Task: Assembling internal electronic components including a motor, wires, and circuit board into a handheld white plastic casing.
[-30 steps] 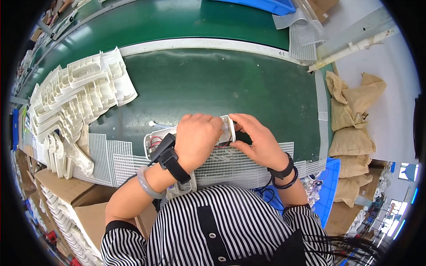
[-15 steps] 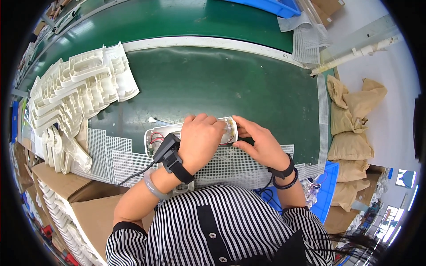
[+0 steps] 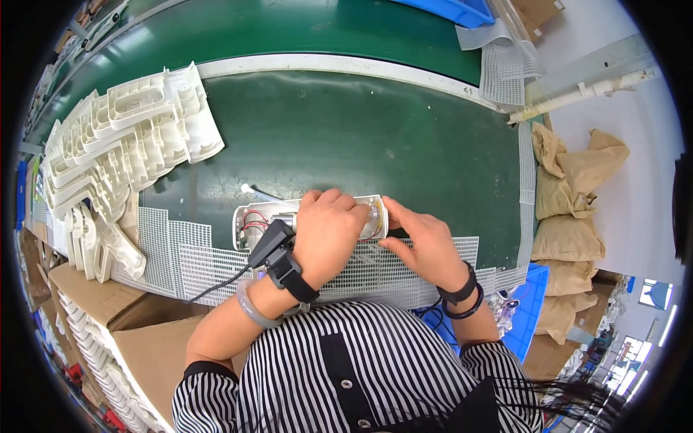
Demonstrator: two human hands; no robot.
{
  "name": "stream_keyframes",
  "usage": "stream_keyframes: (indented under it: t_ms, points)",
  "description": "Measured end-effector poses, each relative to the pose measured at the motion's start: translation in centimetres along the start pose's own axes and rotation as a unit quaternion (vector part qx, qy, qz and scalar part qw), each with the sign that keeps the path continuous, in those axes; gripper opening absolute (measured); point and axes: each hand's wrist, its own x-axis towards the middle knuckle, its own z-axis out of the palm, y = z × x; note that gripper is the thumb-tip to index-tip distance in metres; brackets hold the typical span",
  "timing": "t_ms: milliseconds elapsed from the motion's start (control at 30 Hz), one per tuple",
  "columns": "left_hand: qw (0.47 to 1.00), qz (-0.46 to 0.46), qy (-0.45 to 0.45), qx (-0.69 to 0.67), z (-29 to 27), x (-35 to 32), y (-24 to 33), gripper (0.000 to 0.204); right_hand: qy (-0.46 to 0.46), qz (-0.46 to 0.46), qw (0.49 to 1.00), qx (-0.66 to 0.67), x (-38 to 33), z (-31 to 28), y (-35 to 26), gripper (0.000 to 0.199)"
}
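Observation:
A long white plastic housing [image 3: 249, 229] lies crosswise in front of me, its hollow side up, with thin red wires inside its left end. My left hand [image 3: 330, 229] is closed over its middle, fingers curled down into the right half. What they pinch is hidden beneath the hand. Against the housing's right end rests my right hand [image 3: 426, 249], its index finger along the end wall and its thumb spread apart below. A clear or yellowish part [image 3: 376, 214] shows inside that end. Behind the housing, a thin rod with a white tip [image 3: 247, 189] sticks out to the left.
Nested white plastic shells [image 3: 137, 130] are stacked at the left of the green work surface [image 3: 310, 130]. White grid matting [image 3: 195, 267] covers its near edge. A blue tray [image 3: 530, 303] sits low at right, near brown bags [image 3: 570, 238]. Cardboard boxes [image 3: 155, 346] stand at lower left.
My right thumb has shifted slightly away from the housing's near corner. The left hand stays curled over the same spot, and the view has shifted a little.

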Motion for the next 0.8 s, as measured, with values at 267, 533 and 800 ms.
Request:
stream_keyframes:
  t_ms: [267,533,800]
  points:
    - [0.998,0.014,0.023,-0.058,-0.3,-0.3,-0.1,0.015,0.096,-0.057,0.993,-0.038,-1.4,1.6,-0.7,0.066]
    - [0.997,0.031,0.021,-0.067,0.1,-0.6,-0.2,0.021,0.100,-0.013,0.995,0.004,-2.1,2.0,-1.5,0.064]
    - [0.996,0.028,0.024,-0.076,0.0,-0.5,0.0,0.020,0.097,0.045,0.987,0.122,-2.3,1.9,-1.9,0.064]
